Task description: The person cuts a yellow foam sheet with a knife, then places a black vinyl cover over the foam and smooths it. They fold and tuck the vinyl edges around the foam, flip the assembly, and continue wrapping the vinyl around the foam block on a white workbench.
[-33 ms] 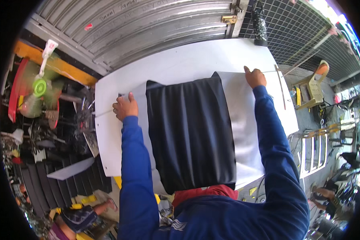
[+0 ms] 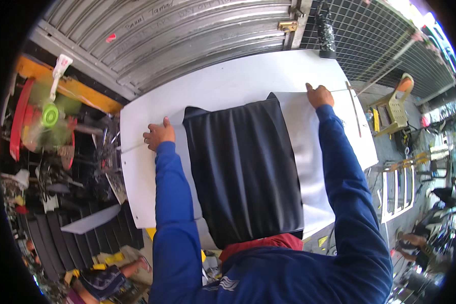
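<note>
A black, leather-like sheet [image 2: 243, 172] with soft lengthwise folds lies over a silver-grey sheet [image 2: 306, 162] on a white tabletop [image 2: 228, 78]. Its near end reaches my body, and its far corners curl up a little. At the grey sheet's left edge rests my left hand [image 2: 159, 135], thumb apart from the fingers. My right hand [image 2: 319, 95] lies farther away, on the grey sheet's far right corner, its thumb also spread from the fingers. Beside each hand a thin line runs outward across the tabletop. The undersides of both hands are hidden.
A thin rod [image 2: 354, 109] lies along the table's right edge. Behind the table stand a ribbed metal shutter [image 2: 187, 40] and a wire mesh panel [image 2: 375, 40]. A green-hubbed fan [image 2: 49, 115] is at left. A beige chair [image 2: 392, 109] stands at right. A person's leg [image 2: 129, 267] shows at lower left.
</note>
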Demonstrator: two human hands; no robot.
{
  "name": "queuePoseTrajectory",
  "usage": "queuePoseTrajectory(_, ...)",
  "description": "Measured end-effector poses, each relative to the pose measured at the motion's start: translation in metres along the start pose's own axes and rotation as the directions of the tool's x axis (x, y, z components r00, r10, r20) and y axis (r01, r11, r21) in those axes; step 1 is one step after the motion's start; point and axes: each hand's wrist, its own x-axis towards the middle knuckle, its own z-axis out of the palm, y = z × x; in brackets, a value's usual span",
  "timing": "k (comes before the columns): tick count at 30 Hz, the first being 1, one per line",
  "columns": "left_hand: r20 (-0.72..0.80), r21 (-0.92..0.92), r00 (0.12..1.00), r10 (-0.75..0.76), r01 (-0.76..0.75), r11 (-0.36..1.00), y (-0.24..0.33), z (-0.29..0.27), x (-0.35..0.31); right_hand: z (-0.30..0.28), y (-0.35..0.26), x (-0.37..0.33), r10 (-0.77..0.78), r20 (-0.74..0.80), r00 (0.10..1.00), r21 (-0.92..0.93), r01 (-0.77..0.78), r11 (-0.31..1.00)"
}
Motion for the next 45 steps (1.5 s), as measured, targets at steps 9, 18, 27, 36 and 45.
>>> queuePoseTrajectory(9, 0.24, -0.175, 0.946, -0.216, 0.261, 0.949, -0.034, 0.055, 0.084, 0.043, -0.018, 0.017, 0.298, -0.142, 0.944, -0.001, -0.301, 0.954)
queuePoseTrajectory(18, 0.324, -0.164, 0.911, -0.254, 0.319, 0.934, -0.067, 0.121, 0.141, 0.129, 0.107, 0.133, -0.133, -0.076, 0.988, 0.049, 0.136, 0.989)
queuePoseTrajectory(27, 0.374, -0.114, 0.926, -0.052, 0.101, 0.988, -0.163, 0.223, 0.213, 0.166, 0.13, 0.138, -0.349, -0.026, 0.937, -0.492, 0.292, 0.82)
queuePoseTrajectory(36, 0.322, -0.119, 0.941, 0.108, -0.073, 0.99, -0.121, 0.221, 0.247, 0.17, 0.048, 0.106, 0.201, 0.005, 0.98, 0.124, -0.2, 0.972)
queuePoseTrajectory(45, 0.109, -0.138, 0.96, 0.259, -0.243, 0.96, -0.181, -0.002, -0.013, -0.013, 0.121, -0.17, -0.127, -0.099, 0.987, 0.134, 0.139, 0.981)
